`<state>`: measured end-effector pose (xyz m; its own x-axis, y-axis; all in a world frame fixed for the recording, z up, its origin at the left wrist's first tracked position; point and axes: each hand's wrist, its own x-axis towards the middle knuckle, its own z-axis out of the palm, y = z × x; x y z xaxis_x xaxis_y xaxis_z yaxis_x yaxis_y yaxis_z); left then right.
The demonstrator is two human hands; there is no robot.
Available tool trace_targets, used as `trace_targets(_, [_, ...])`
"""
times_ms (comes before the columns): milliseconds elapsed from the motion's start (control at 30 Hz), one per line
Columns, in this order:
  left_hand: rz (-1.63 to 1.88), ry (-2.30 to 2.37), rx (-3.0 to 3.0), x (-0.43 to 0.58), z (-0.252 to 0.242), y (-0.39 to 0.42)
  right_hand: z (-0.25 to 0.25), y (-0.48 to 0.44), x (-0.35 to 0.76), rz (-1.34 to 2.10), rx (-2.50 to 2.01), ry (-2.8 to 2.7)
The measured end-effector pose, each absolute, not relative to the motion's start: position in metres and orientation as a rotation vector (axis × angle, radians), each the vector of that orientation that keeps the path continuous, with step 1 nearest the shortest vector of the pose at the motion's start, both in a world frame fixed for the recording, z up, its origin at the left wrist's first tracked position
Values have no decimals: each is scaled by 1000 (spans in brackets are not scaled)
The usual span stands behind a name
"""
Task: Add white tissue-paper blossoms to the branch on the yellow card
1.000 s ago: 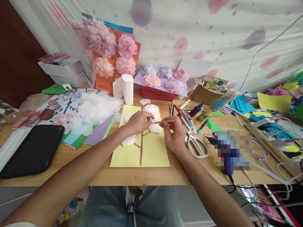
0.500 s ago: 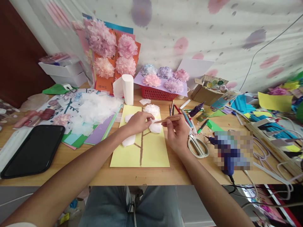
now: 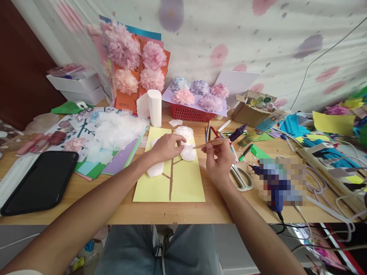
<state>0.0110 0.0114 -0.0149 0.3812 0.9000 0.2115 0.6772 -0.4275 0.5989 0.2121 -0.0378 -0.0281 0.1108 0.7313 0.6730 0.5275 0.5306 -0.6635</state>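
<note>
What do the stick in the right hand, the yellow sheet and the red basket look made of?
Stick: probably wood, matte; tan and thin, grain too small to read.
Yellow sheet: likely paper or thin card, matte; flat, straight edges, no glare.
Red basket: apparently moulded plastic; uniform colour, regular small holes in its wall.

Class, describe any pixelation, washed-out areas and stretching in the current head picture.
Head view: blocky pixelation covers much of the dark blue glue gun; same view: the white tissue-paper pile looks pale, its layers hard to separate; same view: wide-angle distortion seems to stretch the forearms toward the lower corners; the wooden stick looks fairly sharp.
</note>
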Motion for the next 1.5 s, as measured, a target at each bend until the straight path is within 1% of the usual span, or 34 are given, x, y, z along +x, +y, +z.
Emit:
trace_targets(133, [802, 1406, 2246, 8, -13, 11, -29, -36, 214, 188, -1166, -1485])
trace_targets(233, [785, 1335, 2321, 8, -9, 9, -28, -35, 215, 177, -1172, -1471])
trace_targets(533, [563, 1253, 2663, 12, -1, 1, -28, -35, 224, 25, -1204, -1427])
trace_targets(667, [458, 1274, 2727, 6, -1, 0, -16, -42, 225, -51, -1169, -1474])
trace_targets(733, [422, 1291, 2727, 3, -4, 0, -7, -54, 224, -118, -1077, -1628])
trace_targets(800, [422, 1291, 2721, 2, -6, -1, -2, -71, 221, -188, -948, -1907])
trace_targets(933, [504, 1276, 2681, 3, -10, -3, -10, -102, 209, -361, -830, -2485])
trace_targets(1000, [514, 1267, 2667, 5, -11, -3, -17, -109, 204, -335, -827, -2657])
trace_targets(1067, [496, 1243, 2669, 6, -12, -2, -20, -107, 203, -218, -839, -2717])
trace_targets(1167, [481, 1210, 2671, 6, -14, -1, -12, -89, 209, -14, -991, -2542])
trace_targets(1200, [493, 1196, 2660, 5, -14, -1, -8, -80, 211, 1, -1096, -2439])
trace_targets(1333, [651, 1191, 2514, -3, -5, -3, 1, -44, 214, -47, -1516, -2322])
trace_targets(1500, [749, 1337, 2439, -34, 10, -5, -11, -22, 207, -64, -1808, -2274])
